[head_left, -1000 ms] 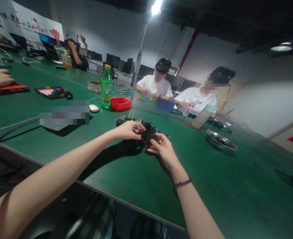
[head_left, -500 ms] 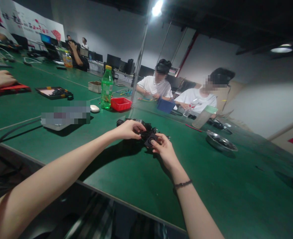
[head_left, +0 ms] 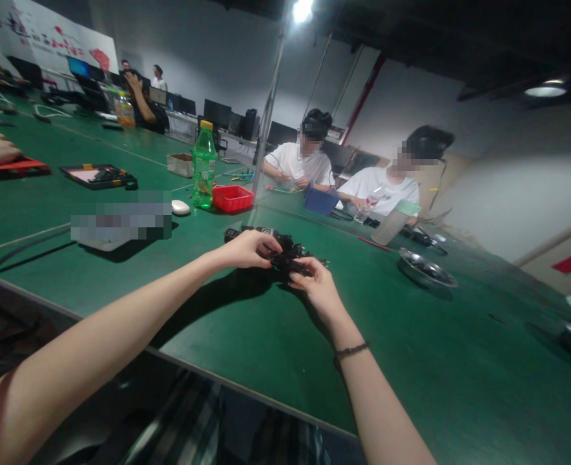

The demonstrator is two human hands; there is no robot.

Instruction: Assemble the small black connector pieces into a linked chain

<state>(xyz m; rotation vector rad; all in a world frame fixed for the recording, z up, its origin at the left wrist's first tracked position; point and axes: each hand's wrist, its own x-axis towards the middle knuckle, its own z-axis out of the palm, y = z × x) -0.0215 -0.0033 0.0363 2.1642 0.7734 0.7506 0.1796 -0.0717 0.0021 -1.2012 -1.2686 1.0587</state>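
Several small black parts [head_left: 292, 248] lie in a pile on the green table [head_left: 247, 329]. At the pile's left side is my left hand [head_left: 254, 249], thumb and fingers curled round a black part. My right hand [head_left: 314, 281] pinches another black part at the pile's front right; its shape is hard to make out against the dark pile. Just behind my left hand lie black pieces with a grey marking [head_left: 267, 230].
A red tray [head_left: 232, 199] and a green bottle [head_left: 205, 166] stand behind the pile. To the right is a metal bowl [head_left: 427, 268]; a pixelated box [head_left: 121, 223] lies left. Two people sit across the table.
The black square part in my right hand has tilted, so its flat face with the round mark no longer shows. My left hand stays at the pile. The view has shifted slightly.
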